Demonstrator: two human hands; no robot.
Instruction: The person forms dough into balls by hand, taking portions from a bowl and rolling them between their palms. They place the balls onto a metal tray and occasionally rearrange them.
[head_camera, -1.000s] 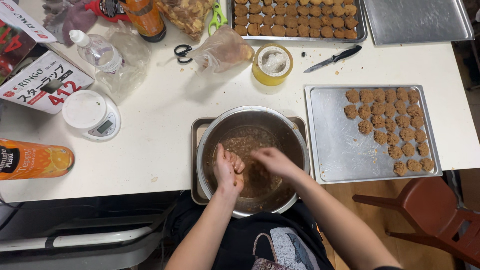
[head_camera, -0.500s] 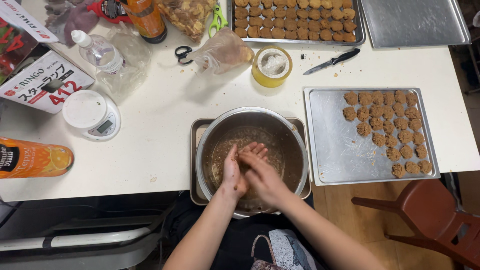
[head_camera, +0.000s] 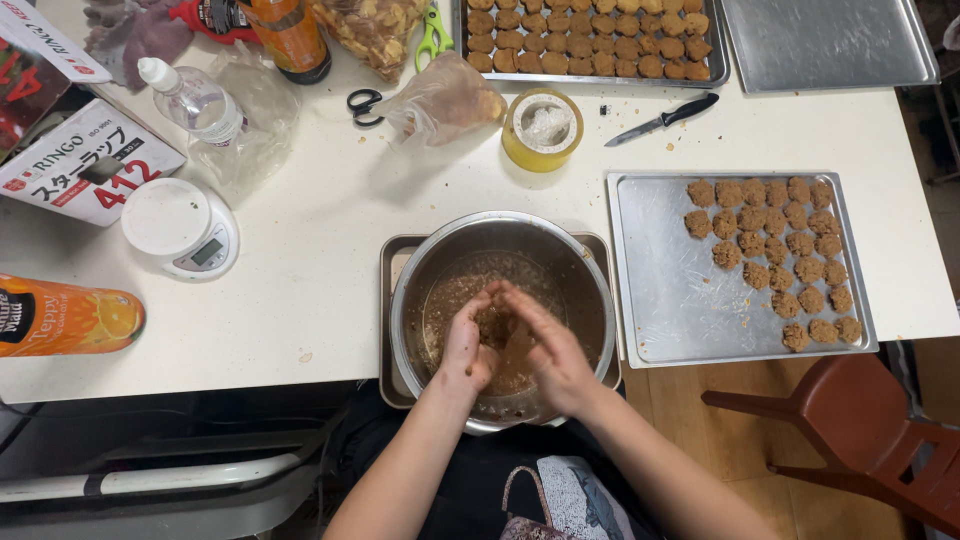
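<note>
**Shaping a lump of brown mix over the steel bowl**

I had both hands working together above the steel bowl (head_camera: 503, 318), which sat on a small tray (head_camera: 392, 262) at the near edge of the bench (head_camera: 300, 260). My left hand (head_camera: 468, 345) was cupped, palm turned inward, and my right hand (head_camera: 545, 345) was pressed toward it, fingers fairly flat. Between the palms sat a small lump of brown mix (head_camera: 494, 325), held loosely by both hands rather than gripped by either. More of the same mix lay in the bottom of the bowl.

I judged the step to be forming one ball. The next move would call for light, even pressure so the lump held its shape.

Just to the right of the bowl lay a baking tray (head_camera: 660, 290), its right part filled with rows of formed balls (head_camera: 775, 260) and its left part bare. A fuller tray (head_camera: 590, 40) stood at the far edge beside an empty one (head_camera: 830, 40). A knife (head_camera: 662, 120), a tape roll (head_camera: 541, 130), scissors (head_camera: 365, 102), a plastic bag (head_camera: 445, 100), a kitchen scale (head_camera: 180, 228) and an orange carton (head_camera: 65, 315) lay about, all well apart from the bowl. Nothing stood between the bowl and the near tray except the bowl's own raised rim.
</note>
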